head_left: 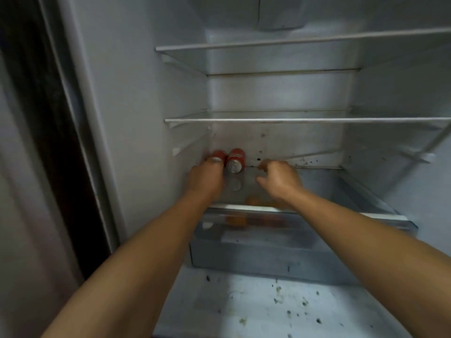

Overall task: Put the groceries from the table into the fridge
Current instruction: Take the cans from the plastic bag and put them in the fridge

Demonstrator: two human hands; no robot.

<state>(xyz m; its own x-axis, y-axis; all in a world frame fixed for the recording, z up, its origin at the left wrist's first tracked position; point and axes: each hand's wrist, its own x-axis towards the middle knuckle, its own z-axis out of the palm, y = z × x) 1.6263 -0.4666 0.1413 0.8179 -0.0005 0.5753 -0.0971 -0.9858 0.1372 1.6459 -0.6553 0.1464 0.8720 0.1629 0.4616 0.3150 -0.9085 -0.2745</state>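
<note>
Two red soda cans stand side by side at the back left of the lowest glass shelf in the open fridge. My left hand (206, 180) is wrapped around the left can (218, 154), with only its top edge showing above my fingers. The right can (236, 160) stands free just beside it. My right hand (278, 178) hovers over the shelf to the right of the cans, fingers loosely curled and apart, holding nothing. Orange fruit (235, 220) lies in the clear drawer below the shelf.
Two more glass shelves (292, 120) sit above, with nothing on them. The clear crisper drawer (268, 254) juts out under my forearms. The fridge floor (268, 308) in front is speckled with dirt. The fridge's left wall (136, 118) is close to my left hand.
</note>
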